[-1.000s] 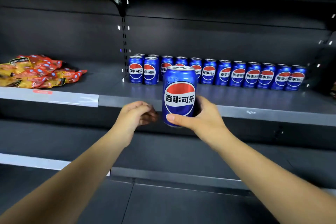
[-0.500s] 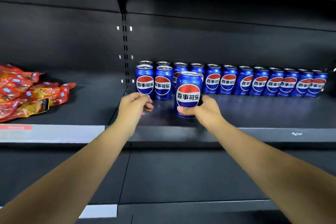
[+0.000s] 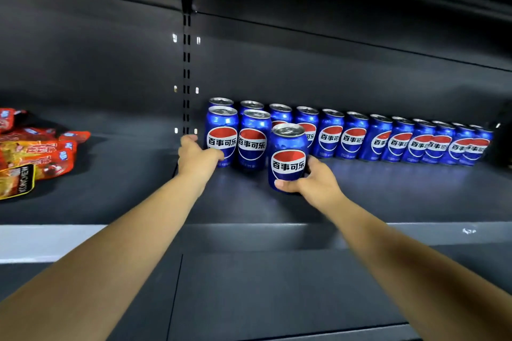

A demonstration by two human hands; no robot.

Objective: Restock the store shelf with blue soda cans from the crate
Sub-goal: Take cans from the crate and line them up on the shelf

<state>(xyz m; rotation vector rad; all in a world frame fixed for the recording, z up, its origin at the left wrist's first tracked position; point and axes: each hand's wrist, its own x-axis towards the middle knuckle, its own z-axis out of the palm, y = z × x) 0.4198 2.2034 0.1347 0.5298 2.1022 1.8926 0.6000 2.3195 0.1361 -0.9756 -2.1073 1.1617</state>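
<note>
On the dark shelf point(image 3: 388, 196), just in front of the back row of cans point(image 3: 401, 141), an upright blue soda can point(image 3: 288, 156) is held by the right hand point(image 3: 313, 183). The thumb is laid across the can's lower front and the fingers are wrapped round its right side, so the hand is clamped on the can; whether the can's base touches the shelf cannot be told. To its left, two front cans point(image 3: 238, 138) are stood side by side ahead of the back row, and the held can is placed just beside the right one of these, a little nearer the shelf edge. The left hand point(image 3: 198, 158) is reached in at the left end of the row, beside the leftmost front can and overlapping its lower left side. Its fingers are seen from behind and are hidden past the knuckles, so it cannot be told whether they are apart or together. Well apart to the left, red and orange snack packets point(image 3: 36, 152) are piled on the neighbouring shelf section.
</note>
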